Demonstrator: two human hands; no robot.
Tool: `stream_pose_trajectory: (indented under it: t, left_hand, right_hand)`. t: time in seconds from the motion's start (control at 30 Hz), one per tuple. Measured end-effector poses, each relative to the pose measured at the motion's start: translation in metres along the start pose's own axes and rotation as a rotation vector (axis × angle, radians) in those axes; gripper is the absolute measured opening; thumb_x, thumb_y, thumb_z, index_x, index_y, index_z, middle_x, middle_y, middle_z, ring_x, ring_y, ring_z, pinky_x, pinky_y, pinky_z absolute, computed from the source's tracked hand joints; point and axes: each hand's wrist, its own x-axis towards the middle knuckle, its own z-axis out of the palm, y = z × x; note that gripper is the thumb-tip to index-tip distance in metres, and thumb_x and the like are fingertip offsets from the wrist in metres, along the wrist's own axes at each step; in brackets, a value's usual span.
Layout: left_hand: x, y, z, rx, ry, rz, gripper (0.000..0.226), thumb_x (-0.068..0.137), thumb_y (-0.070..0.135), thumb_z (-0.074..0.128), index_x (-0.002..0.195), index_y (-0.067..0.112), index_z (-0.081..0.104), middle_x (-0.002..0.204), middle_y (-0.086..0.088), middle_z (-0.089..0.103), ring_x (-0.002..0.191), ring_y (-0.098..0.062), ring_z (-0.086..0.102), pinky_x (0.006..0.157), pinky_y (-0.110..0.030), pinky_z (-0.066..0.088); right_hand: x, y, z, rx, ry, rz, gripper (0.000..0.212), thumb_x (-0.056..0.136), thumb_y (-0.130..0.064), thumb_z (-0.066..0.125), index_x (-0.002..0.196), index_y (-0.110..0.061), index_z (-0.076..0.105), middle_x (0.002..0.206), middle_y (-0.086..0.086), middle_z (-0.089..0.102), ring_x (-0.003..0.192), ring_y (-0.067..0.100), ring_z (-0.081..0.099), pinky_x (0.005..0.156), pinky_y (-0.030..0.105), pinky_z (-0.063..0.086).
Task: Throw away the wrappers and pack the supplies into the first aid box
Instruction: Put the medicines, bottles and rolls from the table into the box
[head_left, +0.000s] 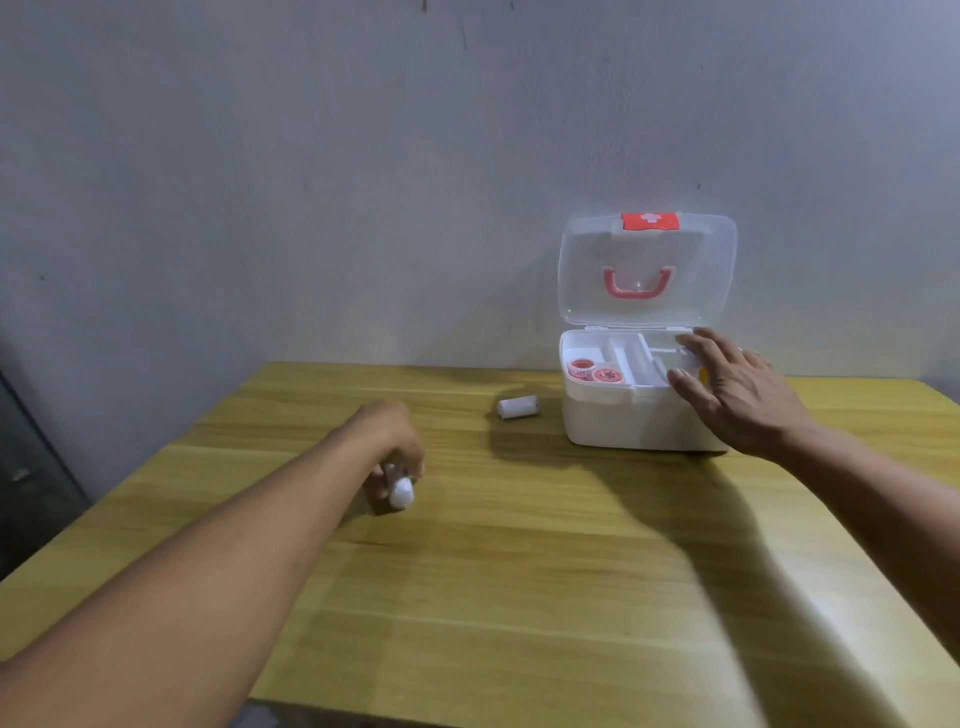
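Note:
The white first aid box (623, 423) stands at the back right of the wooden table, its clear lid (647, 270) raised against the wall. Two red tape rolls (592, 370) lie in the left compartment of its tray. My right hand (737, 395) hovers over the box's right side, fingers spread and holding nothing. My left hand (392, 447) is at the table's middle, closed around a white bandage roll (401, 491) whose end sticks out toward me. A second white bandage roll (518, 406) lies on the table just left of the box.
The wooden table (519, 571) fills the lower view, with its front edge near me. A grey wall rises right behind the box. A dark object (31, 467) stands off the table at the far left.

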Motion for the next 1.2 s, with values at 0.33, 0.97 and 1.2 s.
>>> stream_pose_trajectory:
  t: [0.33,0.97,1.2]
  left_hand:
    - [0.032,0.048,0.022,-0.178,0.332,0.19,0.048,0.088,0.052,0.051,0.075,0.007,0.059,0.066,-0.01,0.065,0.067,-0.029,0.063,0.061,-0.03,0.045]
    - [0.063,0.104,0.037,-0.4,0.569,0.333,0.016,0.08,0.023,0.071,0.085,0.017,0.057,0.096,-0.011,0.069,0.081,-0.03,0.059,0.065,-0.029,0.04]
    - [0.042,0.161,-0.007,-0.389,0.463,0.604,0.021,0.073,0.021,0.076,0.085,0.018,0.059,0.093,-0.004,0.066,0.085,-0.027,0.062,0.074,-0.034,0.05]
  right_hand:
    - [0.0,0.001,0.0,0.005,0.002,-0.004,0.058,0.096,-0.053,0.031,0.146,-0.025,0.029,0.157,0.003,0.027,0.136,0.031,0.036,0.11,0.039,0.026]
    - [0.002,0.003,0.001,-0.012,-0.007,-0.014,0.064,0.093,-0.061,0.021,0.147,-0.028,0.024,0.158,0.0,0.024,0.14,0.024,0.032,0.113,0.039,0.024]
    - [0.0,0.004,0.001,-0.006,-0.012,-0.011,0.063,0.093,-0.062,0.02,0.147,-0.029,0.023,0.159,0.0,0.022,0.141,0.023,0.029,0.115,0.039,0.023]
